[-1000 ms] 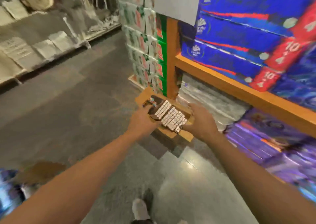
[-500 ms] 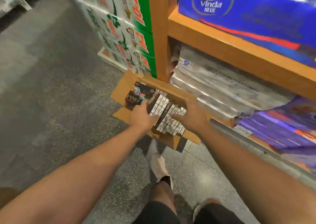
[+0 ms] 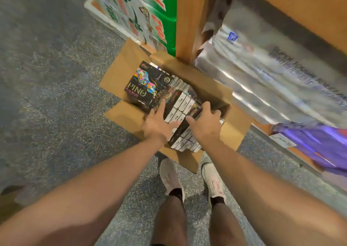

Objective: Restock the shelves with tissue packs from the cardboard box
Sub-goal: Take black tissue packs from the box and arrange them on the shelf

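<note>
Packs [image 3: 181, 112] standing on edge in the open box [image 3: 234, 131] on the floor, beside the shelf post [image 3: 189, 20]. Left hand [image 3: 159, 123] spread, fingers pressing the row's left side; right hand [image 3: 204, 122] curled over the right side, likely squeezing a bundle together to lift out toward shelves

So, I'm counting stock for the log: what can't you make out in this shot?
- Head view: how many packs remain in the cardboard box; the left hand and right hand cover part.
- The price tag is too blurred to read.
- The shelf above is cut off by the frame edge.
</note>
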The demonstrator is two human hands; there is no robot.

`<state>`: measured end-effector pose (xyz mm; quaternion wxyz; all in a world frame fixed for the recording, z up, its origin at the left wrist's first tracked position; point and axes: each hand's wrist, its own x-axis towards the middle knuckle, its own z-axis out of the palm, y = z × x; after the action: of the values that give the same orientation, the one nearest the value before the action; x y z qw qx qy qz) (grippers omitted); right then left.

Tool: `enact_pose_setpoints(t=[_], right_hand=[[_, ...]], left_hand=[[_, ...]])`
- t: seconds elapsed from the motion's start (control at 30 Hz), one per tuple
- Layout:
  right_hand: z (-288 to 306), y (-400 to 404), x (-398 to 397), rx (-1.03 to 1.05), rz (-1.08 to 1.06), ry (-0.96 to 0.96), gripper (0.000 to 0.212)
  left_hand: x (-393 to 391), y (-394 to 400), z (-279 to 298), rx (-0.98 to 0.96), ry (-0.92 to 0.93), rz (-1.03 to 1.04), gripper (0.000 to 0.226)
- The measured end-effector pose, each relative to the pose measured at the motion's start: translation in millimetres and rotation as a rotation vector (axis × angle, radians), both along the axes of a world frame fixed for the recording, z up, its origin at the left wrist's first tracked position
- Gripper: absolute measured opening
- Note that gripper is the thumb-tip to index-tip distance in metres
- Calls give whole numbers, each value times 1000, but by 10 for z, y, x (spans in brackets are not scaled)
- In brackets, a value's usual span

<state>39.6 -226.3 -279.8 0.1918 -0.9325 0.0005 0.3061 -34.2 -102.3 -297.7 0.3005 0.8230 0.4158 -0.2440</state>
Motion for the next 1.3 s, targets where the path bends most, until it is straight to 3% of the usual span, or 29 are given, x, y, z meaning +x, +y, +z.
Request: enact_pose_setpoints(t=[0.17, 0.33, 0.53, 0.67, 0.83, 1.0, 1.1, 1.2, 1.3], right_hand=[[146, 54, -32, 70, 12, -44, 42], [809, 79, -22, 246, 117, -219, 32], [2224, 597, -60, 546, 349, -318, 30], [3444, 1222, -573, 784, 524, -321, 30], [5031, 1930, -1919, 1120, 758, -290, 31], [6370, 2074, -3960, 1411, 1017, -169, 30], [6908, 1890, -5347, 1567, 1111, -115, 30], [7282, 1545, -6733, 1694, 1216, -52, 31], [7584, 1060, -7984, 1774, 1310, 72, 29]], left_hand=[[-62, -3, 208, -14, -109, 141, 86], [-284, 162, 921, 33, -284, 223, 82], [-744, 483, 2462, 176, -485, 437, 78], [-1490, 717, 3728, 341, -668, 637, 83], [-2996, 772, 5299, 704, -767, 851, 78], [-4840, 265, 6558, 1108, -742, 1037, 79], [-6125, -232, 7088, 1281, -717, 1126, 68], [-7405, -788, 7470, 1327, -650, 1241, 57], [-8454, -1478, 7780, 1412, -579, 1331, 61]])
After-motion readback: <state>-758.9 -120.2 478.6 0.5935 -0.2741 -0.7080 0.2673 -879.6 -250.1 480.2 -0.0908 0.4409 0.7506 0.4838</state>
